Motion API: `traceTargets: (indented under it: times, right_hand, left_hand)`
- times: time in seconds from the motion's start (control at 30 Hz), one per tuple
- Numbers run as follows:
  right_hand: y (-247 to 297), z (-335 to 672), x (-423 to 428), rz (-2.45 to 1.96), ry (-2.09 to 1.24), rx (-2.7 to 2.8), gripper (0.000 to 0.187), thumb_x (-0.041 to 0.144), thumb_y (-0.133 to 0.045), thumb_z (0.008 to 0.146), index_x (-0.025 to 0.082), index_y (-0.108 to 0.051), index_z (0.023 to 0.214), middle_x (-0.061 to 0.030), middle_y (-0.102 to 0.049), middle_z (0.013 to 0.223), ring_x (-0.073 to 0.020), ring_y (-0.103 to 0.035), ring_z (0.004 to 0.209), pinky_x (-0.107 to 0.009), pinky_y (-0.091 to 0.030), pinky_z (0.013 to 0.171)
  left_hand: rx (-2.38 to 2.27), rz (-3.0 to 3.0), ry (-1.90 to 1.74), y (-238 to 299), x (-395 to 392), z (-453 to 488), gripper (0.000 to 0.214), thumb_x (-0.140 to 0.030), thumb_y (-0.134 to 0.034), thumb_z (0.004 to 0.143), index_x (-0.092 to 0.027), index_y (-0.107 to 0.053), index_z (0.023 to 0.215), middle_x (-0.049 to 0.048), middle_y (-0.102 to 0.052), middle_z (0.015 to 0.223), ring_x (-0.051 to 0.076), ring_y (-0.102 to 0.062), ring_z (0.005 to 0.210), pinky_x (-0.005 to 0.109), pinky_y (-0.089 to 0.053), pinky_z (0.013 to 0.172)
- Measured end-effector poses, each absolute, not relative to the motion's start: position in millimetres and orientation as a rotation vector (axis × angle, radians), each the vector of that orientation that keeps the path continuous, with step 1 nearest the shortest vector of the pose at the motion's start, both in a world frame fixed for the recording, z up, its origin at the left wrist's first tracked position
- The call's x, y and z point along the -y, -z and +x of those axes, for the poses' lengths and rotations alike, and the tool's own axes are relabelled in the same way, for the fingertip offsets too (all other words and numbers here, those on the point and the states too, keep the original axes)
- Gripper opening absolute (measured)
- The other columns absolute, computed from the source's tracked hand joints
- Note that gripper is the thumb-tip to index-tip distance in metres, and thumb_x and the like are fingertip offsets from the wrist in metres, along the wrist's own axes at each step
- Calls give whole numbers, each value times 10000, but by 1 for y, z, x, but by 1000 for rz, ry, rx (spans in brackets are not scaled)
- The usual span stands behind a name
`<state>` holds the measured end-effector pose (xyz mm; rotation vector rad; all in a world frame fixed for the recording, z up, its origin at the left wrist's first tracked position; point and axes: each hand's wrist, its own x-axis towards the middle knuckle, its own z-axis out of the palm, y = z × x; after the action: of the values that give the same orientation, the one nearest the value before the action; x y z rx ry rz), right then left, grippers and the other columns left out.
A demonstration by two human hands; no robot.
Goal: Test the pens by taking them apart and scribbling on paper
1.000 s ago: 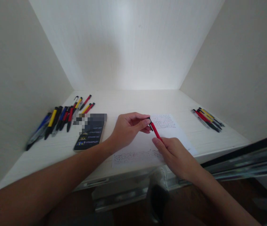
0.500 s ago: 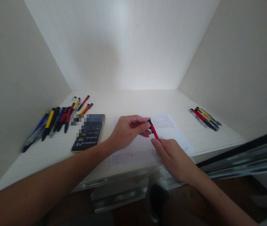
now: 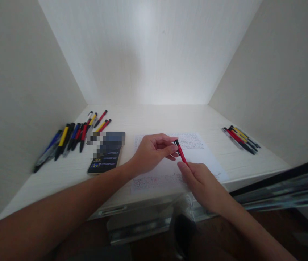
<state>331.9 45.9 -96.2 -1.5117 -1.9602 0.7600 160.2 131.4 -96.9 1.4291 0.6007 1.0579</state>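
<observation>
A red pen (image 3: pixel 182 154) with a black top and clip is held tilted above a written sheet of paper (image 3: pixel 167 166). My left hand (image 3: pixel 154 150) pinches the pen's black top end between thumb and fingers. Lower down, my right hand (image 3: pixel 201 181) is wrapped round the red barrel and hides the pen's other end. Handwriting covers the top and bottom bands of the paper, and my hands and wrists overlap part of it.
A phone (image 3: pixel 107 152) with a lit screen lies left of the paper. Beyond it spreads a row of several pens (image 3: pixel 69 139) in mixed colours. Several more pens (image 3: pixel 241 139) lie at the right. Walls enclose the white desk (image 3: pixel 148 117) on three sides.
The whole view has shifted slightly, so the desk and hands appear a little further right. Both hands keep the same hold on the red pen.
</observation>
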Motion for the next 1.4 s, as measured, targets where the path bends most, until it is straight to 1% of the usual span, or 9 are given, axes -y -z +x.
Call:
traceTargets:
  times: [0.23,0.43,0.53,0.63,0.8,1.0,1.1,1.27,1.4]
  right_hand:
    - [89,326,-45,-1608,-595,2003,416,399,-341,1030,201,-586,759,-70,-671,742,-202,-577,670,-345,-361,655]
    - [86,325,-46,-1619,-633,1972,419,414,-355,1027,206,-561,728,-55,-644,696,-189,-544,642,-342,-344,638]
    - [87,325,-46,-1599,-700,1940,434,445,-382,1023,205,-550,703,-37,-616,663,-171,-508,613,-336,-336,619]
    - [91,327,-46,-1528,-804,1885,447,488,-404,1019,199,-546,709,-26,-609,688,-156,-505,637,-321,-348,614]
    - [100,329,-48,-1383,-1138,1608,445,570,-458,991,206,-492,737,41,-490,573,-101,-407,508,-262,-303,483]
    - [98,328,-49,-1316,-1273,1492,482,514,-366,1034,194,-556,728,42,-496,475,-91,-408,438,-244,-311,457]
    - [97,328,-48,-1321,-1275,1499,480,495,-369,1034,191,-579,728,39,-507,463,-91,-420,437,-241,-332,472]
    - [98,328,-49,-1377,-1279,1494,461,535,-404,1011,191,-617,789,41,-508,484,-93,-397,425,-245,-281,436]
    - [97,340,-55,-1438,-1069,1560,451,570,-476,976,190,-622,780,41,-497,523,-100,-405,475,-255,-313,477]
  left_hand:
    - [-598,1449,-1056,98,-126,163,231,-180,-757,766,-123,-701,983,20,-744,770,146,-728,694,246,-641,659]
    - [-601,1542,-1097,100,-125,161,383,-195,-769,773,-152,-654,1135,18,-749,832,156,-731,737,262,-641,682]
    - [-604,1578,-1121,99,-126,160,397,-183,-774,774,-156,-643,1147,9,-747,826,148,-731,741,243,-635,691]
    - [-600,1576,-1110,97,-125,159,380,-193,-763,788,-151,-637,1144,8,-740,813,144,-726,712,241,-634,667]
    - [-620,1541,-1095,96,-128,159,273,-207,-729,822,-132,-657,1075,18,-731,785,130,-714,659,222,-624,617]
    - [-624,1540,-1060,100,-131,160,342,-246,-728,839,-131,-663,1155,22,-733,790,129,-709,644,231,-630,607]
    - [-643,1562,-1043,99,-130,160,333,-253,-722,841,-118,-671,1141,31,-734,777,132,-709,644,228,-624,606]
    - [-685,1627,-1031,99,-130,160,393,-274,-712,834,-105,-656,1184,46,-741,799,116,-686,606,217,-592,575]
    - [-753,1771,-1029,101,-130,159,431,-296,-687,848,-100,-643,1229,54,-741,802,105,-661,602,212,-559,575]
